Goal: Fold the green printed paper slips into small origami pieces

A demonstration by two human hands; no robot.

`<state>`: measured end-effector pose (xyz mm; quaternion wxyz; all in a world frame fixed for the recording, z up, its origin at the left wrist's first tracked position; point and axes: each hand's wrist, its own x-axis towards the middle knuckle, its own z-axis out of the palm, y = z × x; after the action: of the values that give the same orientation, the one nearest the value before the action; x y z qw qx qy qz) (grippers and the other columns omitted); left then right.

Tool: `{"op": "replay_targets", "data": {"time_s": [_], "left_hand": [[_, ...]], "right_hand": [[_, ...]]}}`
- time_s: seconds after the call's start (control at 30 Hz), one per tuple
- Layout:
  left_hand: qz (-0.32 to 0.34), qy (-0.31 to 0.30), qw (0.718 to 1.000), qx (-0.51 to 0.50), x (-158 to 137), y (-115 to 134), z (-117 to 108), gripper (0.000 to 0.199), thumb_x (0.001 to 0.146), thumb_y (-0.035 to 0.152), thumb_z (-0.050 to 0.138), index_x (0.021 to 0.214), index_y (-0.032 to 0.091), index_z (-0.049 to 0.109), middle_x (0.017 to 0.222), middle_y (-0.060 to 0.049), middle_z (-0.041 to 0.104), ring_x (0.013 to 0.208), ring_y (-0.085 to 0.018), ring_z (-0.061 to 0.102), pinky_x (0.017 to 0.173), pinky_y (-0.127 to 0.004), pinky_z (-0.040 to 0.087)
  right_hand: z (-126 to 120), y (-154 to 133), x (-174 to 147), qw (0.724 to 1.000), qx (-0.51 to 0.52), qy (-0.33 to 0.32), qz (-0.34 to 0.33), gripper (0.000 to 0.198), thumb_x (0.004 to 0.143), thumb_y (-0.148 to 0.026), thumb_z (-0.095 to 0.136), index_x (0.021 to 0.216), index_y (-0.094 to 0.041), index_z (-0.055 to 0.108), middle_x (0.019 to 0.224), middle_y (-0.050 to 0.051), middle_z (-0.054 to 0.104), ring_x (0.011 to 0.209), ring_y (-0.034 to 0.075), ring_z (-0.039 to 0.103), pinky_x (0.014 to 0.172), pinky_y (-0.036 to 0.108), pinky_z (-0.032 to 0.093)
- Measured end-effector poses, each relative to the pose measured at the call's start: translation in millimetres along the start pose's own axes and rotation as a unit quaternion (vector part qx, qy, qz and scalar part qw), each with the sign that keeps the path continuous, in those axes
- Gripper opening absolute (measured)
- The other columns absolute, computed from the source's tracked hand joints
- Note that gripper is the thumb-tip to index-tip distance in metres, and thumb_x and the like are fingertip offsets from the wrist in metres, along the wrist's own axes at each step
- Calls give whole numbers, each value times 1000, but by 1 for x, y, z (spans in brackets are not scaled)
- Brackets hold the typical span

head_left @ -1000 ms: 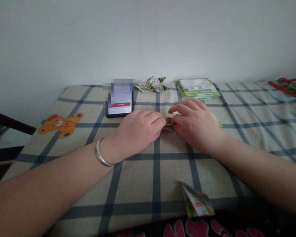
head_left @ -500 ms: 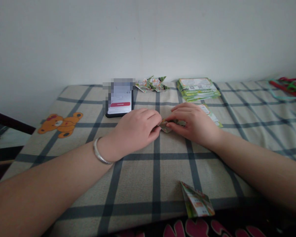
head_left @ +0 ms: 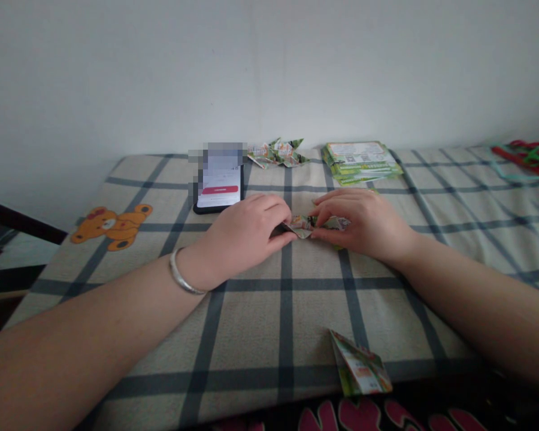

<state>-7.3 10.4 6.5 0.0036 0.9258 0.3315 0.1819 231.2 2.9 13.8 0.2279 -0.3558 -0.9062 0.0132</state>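
Between my hands is a small folded piece of printed paper [head_left: 302, 227], low over the checked tablecloth. My left hand [head_left: 258, 230], with a silver bangle at the wrist, pinches its left end between thumb and curled fingers. On the other side, my right hand [head_left: 354, 218] grips the paper with thumb and index finger, and part of the paper shows under the palm. A second folded paper piece [head_left: 363, 368], roughly triangular, lies near the front edge of the table.
A phone [head_left: 220, 185] with a lit screen lies beyond my left hand. Folded paper stars [head_left: 278, 154] and a stack of printed green sheets [head_left: 362, 160] lie by the wall. Left is a flat bear cutout [head_left: 112, 227]; far right are coloured strips [head_left: 530, 158].
My right hand has shifted slightly right, and more of the folded paper shows between my hands. The loose sheet behind my right hand is now mostly hidden.
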Motion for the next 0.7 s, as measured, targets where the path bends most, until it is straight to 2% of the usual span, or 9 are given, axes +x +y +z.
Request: {"op": "replay_targets", "data": {"time_s": [0.23,0.43,0.7], "left_hand": [[-32,7,998,-56,3,-4,2,21,89,34,64,79,17,57,85,-2,60,85,-18,56,76,-32,43],[-40,14,999,-33,4,-5,2,23,91,33,60,74,17,56,76,-1,58,78,-18,54,72,-32,40],[-50,38,998,-15,1,0,2,15,91,28,57,83,16,59,97,-7,58,94,-22,54,85,-37,45]], "right_hand": [[1,-4,2,998,12,-13,62,18,85,-32,68,74,-18,64,76,3,65,78,19,58,71,31,41],[4,-3,5,994,37,-19,102,18,87,-26,63,71,-18,62,72,2,63,73,16,54,67,28,38],[9,-3,5,995,1,-5,99,26,84,-40,69,71,-18,63,74,3,62,75,18,54,70,31,37]]}}
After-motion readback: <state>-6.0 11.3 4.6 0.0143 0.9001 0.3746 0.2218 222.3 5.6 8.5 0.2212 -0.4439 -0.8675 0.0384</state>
